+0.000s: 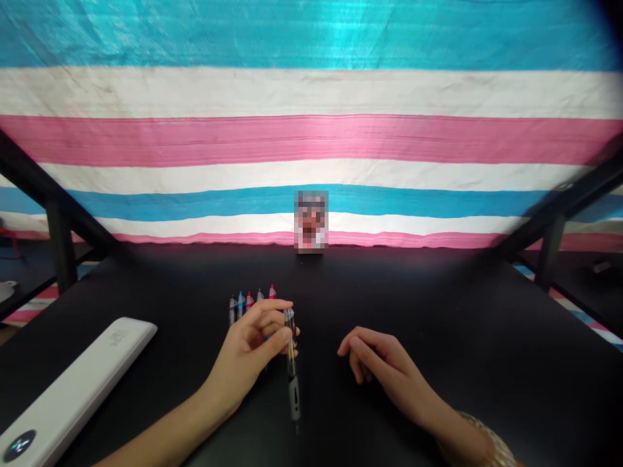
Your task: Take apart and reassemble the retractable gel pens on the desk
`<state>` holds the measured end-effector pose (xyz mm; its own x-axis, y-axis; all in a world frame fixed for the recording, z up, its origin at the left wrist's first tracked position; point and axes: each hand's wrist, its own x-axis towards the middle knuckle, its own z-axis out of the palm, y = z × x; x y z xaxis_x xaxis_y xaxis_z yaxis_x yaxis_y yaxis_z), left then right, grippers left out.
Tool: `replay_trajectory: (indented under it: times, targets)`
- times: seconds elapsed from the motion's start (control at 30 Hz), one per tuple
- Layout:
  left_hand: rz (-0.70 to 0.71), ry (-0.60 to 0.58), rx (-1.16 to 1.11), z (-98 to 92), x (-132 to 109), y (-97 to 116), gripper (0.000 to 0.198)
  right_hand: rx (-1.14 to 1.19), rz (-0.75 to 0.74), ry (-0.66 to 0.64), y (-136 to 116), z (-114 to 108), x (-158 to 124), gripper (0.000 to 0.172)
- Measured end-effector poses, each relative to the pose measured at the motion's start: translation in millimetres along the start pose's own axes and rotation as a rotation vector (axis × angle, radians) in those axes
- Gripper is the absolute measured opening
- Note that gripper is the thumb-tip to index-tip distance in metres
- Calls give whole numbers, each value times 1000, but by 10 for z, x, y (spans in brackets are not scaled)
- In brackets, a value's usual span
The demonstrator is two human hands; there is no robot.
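Note:
My left hand [256, 344] grips a clear-barrelled pen [293, 383] with a dark grip, holding it near its upper end between thumb and fingers. Its tip points down toward me, and the index finger reaches to the top end. Behind that hand, several pens [240, 303] lie side by side in a row, with black, blue and red ends showing; their lower parts are hidden by the hand. To the right, my right hand [377, 360] rests over the black table, apart from the pen. Its fingers are curled and pressed together, and nothing shows in them.
A long white device [78, 389] with a small lit display lies at the left of the black table [413, 285]. A small blurred-out upright card [311, 222] stands at the back edge. Striped sheeting [311, 139] hangs behind, and black frame bars [61, 240] flank the table.

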<state>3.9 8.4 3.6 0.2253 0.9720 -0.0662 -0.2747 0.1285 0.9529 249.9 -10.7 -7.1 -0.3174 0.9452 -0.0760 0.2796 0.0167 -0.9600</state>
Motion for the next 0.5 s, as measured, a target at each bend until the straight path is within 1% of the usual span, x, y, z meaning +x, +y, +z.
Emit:
replay_trajectory:
  times: [0.1, 0.27, 0.37, 0.43, 0.5]
  targets:
    - [-19, 18, 4, 3, 0, 14, 25, 1, -2, -4, 0, 1, -4, 49]
    - [-42, 23, 41, 6, -3, 30, 43, -5, -4, 9, 8, 1, -23, 48]
    - [-34, 0, 61, -1, 7, 17, 35, -10, -9, 19, 11, -3, -22, 48]
    - [-25, -36, 63, -5, 10, 3, 28, -10, -12, 22, 12, -3, -15, 47]
    - [-29, -68, 60, -5, 6, -10, 25, -10, -13, 25, 12, -2, -8, 47]
